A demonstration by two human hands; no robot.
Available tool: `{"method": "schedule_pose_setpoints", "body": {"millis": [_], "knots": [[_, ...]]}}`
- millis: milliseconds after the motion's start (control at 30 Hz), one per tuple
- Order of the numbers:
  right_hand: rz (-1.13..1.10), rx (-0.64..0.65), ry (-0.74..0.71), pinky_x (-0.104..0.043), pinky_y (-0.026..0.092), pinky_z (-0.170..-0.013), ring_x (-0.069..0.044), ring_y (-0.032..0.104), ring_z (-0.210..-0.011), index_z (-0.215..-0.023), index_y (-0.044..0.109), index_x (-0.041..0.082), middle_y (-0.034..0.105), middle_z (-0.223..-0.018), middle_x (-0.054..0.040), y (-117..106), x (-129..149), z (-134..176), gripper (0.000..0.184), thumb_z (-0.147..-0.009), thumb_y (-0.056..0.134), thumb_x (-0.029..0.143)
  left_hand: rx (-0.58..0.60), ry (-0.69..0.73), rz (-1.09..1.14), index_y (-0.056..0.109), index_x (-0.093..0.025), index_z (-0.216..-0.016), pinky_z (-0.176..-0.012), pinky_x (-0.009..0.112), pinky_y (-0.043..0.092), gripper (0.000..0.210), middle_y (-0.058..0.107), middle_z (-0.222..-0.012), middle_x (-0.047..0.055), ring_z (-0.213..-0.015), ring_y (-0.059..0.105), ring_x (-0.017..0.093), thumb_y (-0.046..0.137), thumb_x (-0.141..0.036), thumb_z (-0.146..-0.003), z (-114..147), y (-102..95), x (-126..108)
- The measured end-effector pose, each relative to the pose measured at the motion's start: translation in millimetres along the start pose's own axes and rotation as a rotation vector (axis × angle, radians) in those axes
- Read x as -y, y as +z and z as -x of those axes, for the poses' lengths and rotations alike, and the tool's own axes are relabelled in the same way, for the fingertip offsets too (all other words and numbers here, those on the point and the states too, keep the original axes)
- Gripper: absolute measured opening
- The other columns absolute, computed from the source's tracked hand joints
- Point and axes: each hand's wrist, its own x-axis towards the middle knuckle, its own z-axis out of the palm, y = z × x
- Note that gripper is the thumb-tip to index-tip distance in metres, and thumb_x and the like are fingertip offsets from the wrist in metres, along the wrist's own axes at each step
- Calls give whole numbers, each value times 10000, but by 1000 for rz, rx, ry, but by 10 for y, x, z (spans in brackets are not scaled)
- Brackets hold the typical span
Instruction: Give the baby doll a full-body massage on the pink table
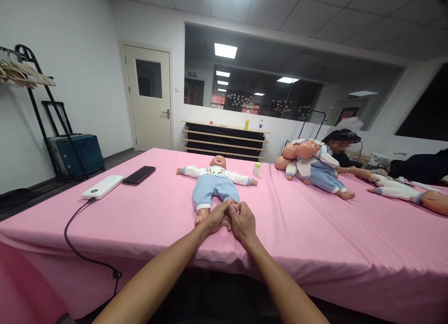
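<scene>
A baby doll in a white top and light blue trousers lies on its back, arms spread and feet towards me. My left hand and my right hand meet at the doll's leg on the right side of the picture. Both have their fingers closed around its ankle and foot, which show only in part between them. The doll's other foot lies bare beside my left hand. A small white bottle with a green cap stands near the doll's outstretched hand.
A pink cloth covers the table. On the left lie a white power bank with a black cable and a black phone. Several dolls are piled on the right. Beyond, a person handles another doll.
</scene>
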Motion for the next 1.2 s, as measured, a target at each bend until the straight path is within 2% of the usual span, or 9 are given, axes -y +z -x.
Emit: {"method": "schedule_pose_setpoints", "body": {"millis": [200,367,533,733,867,1067,1200], "knots": [[-20,27,-28,-244,291,-600,-135,522,-640,-752,546,192,598,-708,-13,0,4,14,450,-1003,295,467,-21,22,-5,503,-156,-1106,-355,251,480,469,534,-680,-14,-404,554,121,444,-568,-891,-39,-56,85],[-33,40,-21,-245,293,-596,-130,521,-620,-719,544,191,590,-676,-7,-19,15,20,475,-1010,282,460,-11,42,-17,477,-176,-1064,-337,239,477,407,531,-695,-23,-397,560,116,485,-541,-883,-55,-82,111],[-72,42,-30,-235,312,-602,-128,536,-635,-741,567,191,603,-692,-14,-36,22,12,493,-1019,248,445,-9,51,-17,459,-170,-1085,-332,232,471,411,550,-682,-11,-395,567,124,452,-537,-899,-62,-74,114],[-10,-13,6,-238,282,-561,-130,490,-581,-703,510,182,574,-652,-18,-29,12,25,467,-967,366,539,19,54,-34,470,-160,-1059,-333,242,474,401,550,-669,-6,-392,569,133,459,-527,-897,-38,-49,92],[-33,13,15,-237,270,-556,-127,488,-563,-689,520,184,572,-632,-14,-15,-9,32,494,-994,300,505,22,55,-42,473,-171,-971,-319,218,458,351,527,-665,-19,-394,571,125,507,-507,-878,-29,-42,78],[-122,12,1,-245,301,-581,-139,507,-587,-728,535,188,580,-661,-20,-10,-23,36,482,-1014,243,442,34,64,-49,469,-172,-918,-327,213,451,361,513,-619,-24,-387,562,126,487,-531,-881,-16,-30,50],[-120,-34,20,-259,316,-571,-155,487,-583,-739,506,187,553,-652,-24,9,-35,30,432,-986,323,491,42,62,-44,481,-168,-929,-343,226,461,369,530,-636,-18,-406,571,132,521,-528,-861,-14,-23,40]]}}
